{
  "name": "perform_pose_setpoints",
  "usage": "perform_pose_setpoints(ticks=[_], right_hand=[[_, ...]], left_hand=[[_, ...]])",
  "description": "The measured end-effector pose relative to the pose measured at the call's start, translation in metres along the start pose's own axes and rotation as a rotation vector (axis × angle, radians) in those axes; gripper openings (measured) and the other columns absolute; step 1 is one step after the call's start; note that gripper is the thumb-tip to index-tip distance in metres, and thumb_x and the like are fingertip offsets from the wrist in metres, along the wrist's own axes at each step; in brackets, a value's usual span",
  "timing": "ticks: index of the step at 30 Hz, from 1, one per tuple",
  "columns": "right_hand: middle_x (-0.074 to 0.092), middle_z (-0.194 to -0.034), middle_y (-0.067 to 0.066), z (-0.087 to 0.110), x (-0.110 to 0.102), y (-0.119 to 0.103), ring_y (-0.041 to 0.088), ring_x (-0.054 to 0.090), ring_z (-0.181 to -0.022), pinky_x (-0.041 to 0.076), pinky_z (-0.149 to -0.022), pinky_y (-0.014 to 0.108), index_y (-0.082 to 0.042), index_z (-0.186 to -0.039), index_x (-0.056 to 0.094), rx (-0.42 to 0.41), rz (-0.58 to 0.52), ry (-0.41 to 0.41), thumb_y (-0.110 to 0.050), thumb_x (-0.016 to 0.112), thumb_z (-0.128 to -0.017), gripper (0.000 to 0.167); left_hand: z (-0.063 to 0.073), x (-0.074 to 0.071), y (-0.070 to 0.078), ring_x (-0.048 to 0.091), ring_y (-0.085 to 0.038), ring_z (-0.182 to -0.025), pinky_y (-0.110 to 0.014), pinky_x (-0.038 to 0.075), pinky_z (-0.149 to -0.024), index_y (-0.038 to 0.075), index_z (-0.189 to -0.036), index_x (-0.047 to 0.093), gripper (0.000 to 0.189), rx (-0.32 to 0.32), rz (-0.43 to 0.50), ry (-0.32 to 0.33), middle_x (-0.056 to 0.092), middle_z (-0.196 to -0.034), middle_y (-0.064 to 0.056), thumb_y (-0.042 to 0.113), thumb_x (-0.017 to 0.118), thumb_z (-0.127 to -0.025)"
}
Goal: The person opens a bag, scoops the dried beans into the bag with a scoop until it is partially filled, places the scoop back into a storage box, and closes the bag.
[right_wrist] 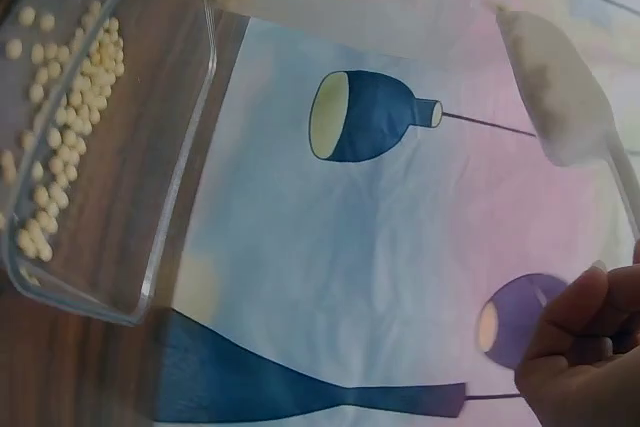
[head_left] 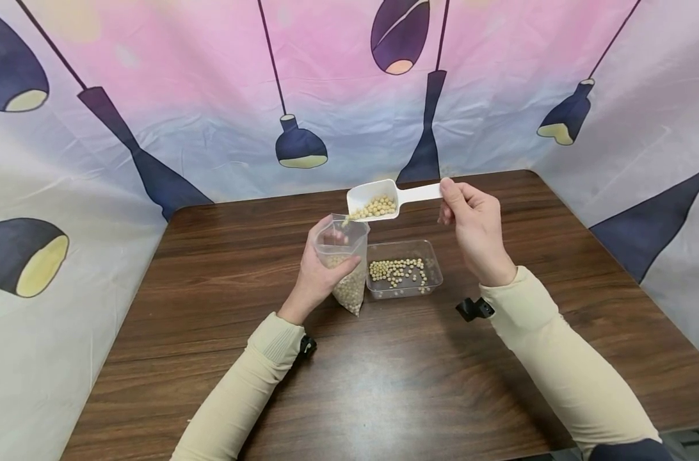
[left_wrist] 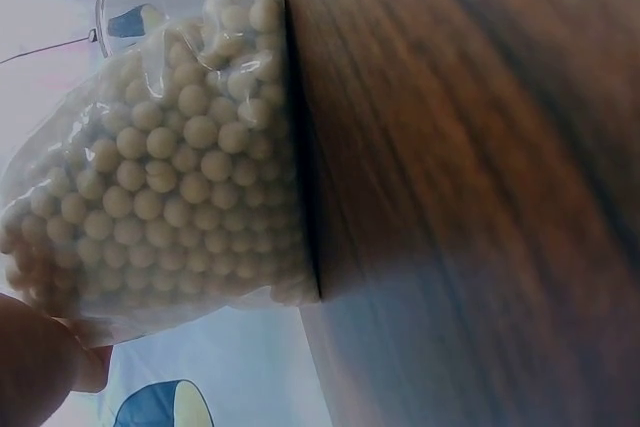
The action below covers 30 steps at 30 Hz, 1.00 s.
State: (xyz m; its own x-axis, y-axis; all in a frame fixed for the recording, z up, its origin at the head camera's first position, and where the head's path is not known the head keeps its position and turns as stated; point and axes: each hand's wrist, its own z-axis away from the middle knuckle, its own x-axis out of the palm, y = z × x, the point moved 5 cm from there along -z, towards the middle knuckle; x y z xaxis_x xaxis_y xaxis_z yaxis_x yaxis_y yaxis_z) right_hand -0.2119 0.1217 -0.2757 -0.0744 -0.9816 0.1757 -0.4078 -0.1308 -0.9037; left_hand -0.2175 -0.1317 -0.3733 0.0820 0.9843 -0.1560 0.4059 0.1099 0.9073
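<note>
My left hand (head_left: 322, 270) grips a clear plastic bag (head_left: 355, 256), thumb on the near side and fingers behind it. Pale round beans (left_wrist: 180, 167) fill its lower part, and its bottom touches the table. My right hand (head_left: 476, 221) pinches the handle end of a white scoop (head_left: 421, 193), held over the bag's mouth. Beans lie in the scoop, and a few are at its lip, spilling toward the bag. Right of the bag stands a clear plastic tray (head_left: 433, 285) with loose beans on its bottom. In the right wrist view, the scoop (right_wrist: 565, 97) tilts toward the bag.
The dark wood table (head_left: 211, 275) carries the bag and the tray. A lamp-patterned cloth (head_left: 211, 64) hangs behind the table's far edge and along its sides. Small black cameras (head_left: 475, 310) sit at both wrists.
</note>
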Motion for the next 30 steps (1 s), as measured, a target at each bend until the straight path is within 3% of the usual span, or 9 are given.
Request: perform_pose_setpoints(ticks=[5,8,13,15,17,20,24,26,30], right_hand=[[0.047,-0.057,0.009,0.007,0.008,-0.018,0.017,0.045,-0.054,0.039,-0.055,0.025,0.009,-0.075,0.058,-0.215,0.213,-0.022,-0.013,0.059,-0.098,0.032],[0.049,-0.059,0.01,0.015,0.015,-0.025,0.013,0.044,-0.052,0.035,-0.05,0.022,0.007,-0.08,0.065,-0.355,0.314,-0.055,-0.006,0.061,-0.096,0.02],[0.053,-0.066,0.006,0.035,0.033,-0.037,0.013,0.045,-0.059,0.035,-0.055,0.024,0.003,-0.082,0.067,-0.691,0.439,-0.143,-0.02,0.062,-0.097,0.027],[0.053,-0.066,0.006,0.043,0.036,-0.043,0.017,0.045,-0.059,0.034,-0.057,0.029,0.001,-0.079,0.066,-0.822,0.511,-0.103,-0.028,0.06,-0.098,0.035],[0.051,-0.064,0.006,0.047,0.035,-0.044,0.02,0.043,-0.057,0.033,-0.055,0.034,-0.001,-0.075,0.063,-0.884,0.622,-0.024,-0.028,0.058,-0.098,0.036],[0.048,-0.06,0.006,0.044,0.026,-0.034,0.023,0.041,-0.051,0.032,-0.049,0.039,-0.005,-0.07,0.059,-0.802,0.858,0.037,-0.027,0.057,-0.096,0.033],[0.052,-0.061,0.007,0.034,0.012,-0.001,0.027,0.047,-0.052,0.038,-0.048,0.042,-0.008,-0.07,0.059,-0.558,1.163,-0.069,-0.025,0.058,-0.095,0.03],[0.054,-0.061,0.007,0.032,0.008,0.014,0.028,0.05,-0.054,0.039,-0.049,0.043,-0.009,-0.068,0.059,-0.492,1.228,-0.117,-0.023,0.059,-0.094,0.03],[0.054,-0.06,0.007,0.031,0.005,0.031,0.029,0.051,-0.054,0.038,-0.048,0.043,-0.008,-0.066,0.058,-0.463,1.254,-0.141,-0.023,0.061,-0.094,0.031]], left_hand=[[0.0,0.0,-0.001,0.052,-0.023,-0.108,-0.039,0.042,-0.091,0.014,-0.147,0.034,0.084,-0.004,-0.023,0.013,0.052,-0.12,-0.013,0.008,0.081,-0.077],[0.0,0.0,-0.001,0.051,-0.023,-0.11,-0.039,0.043,-0.091,0.015,-0.147,0.034,0.085,-0.013,-0.028,0.013,0.051,-0.122,-0.012,0.01,0.081,-0.077],[0.0,0.001,-0.002,0.052,-0.024,-0.111,-0.042,0.043,-0.091,0.016,-0.147,0.035,0.083,0.002,-0.022,0.011,0.052,-0.122,-0.013,0.01,0.081,-0.077],[0.0,0.001,-0.002,0.053,-0.025,-0.109,-0.042,0.044,-0.09,0.015,-0.146,0.035,0.083,0.011,-0.022,0.013,0.053,-0.12,-0.013,0.01,0.08,-0.077],[0.0,0.001,-0.002,0.055,-0.025,-0.107,-0.042,0.045,-0.091,0.014,-0.146,0.035,0.082,0.019,-0.021,0.014,0.055,-0.119,-0.013,0.01,0.081,-0.077],[0.0,0.001,-0.002,0.055,-0.025,-0.106,-0.042,0.045,-0.091,0.014,-0.146,0.036,0.082,0.021,-0.023,0.017,0.055,-0.119,-0.012,0.01,0.081,-0.077],[-0.001,0.001,-0.003,0.055,-0.027,-0.107,-0.041,0.044,-0.091,0.015,-0.145,0.037,0.082,0.012,-0.008,0.021,0.054,-0.12,-0.015,0.009,0.081,-0.077],[-0.001,0.0,-0.003,0.054,-0.028,-0.108,-0.041,0.044,-0.092,0.014,-0.145,0.037,0.082,0.009,-0.001,0.021,0.054,-0.12,-0.016,0.008,0.081,-0.077],[0.0,-0.001,-0.003,0.053,-0.027,-0.111,-0.04,0.043,-0.093,0.01,-0.146,0.035,0.082,0.014,0.004,0.019,0.054,-0.12,-0.017,0.006,0.081,-0.078]])
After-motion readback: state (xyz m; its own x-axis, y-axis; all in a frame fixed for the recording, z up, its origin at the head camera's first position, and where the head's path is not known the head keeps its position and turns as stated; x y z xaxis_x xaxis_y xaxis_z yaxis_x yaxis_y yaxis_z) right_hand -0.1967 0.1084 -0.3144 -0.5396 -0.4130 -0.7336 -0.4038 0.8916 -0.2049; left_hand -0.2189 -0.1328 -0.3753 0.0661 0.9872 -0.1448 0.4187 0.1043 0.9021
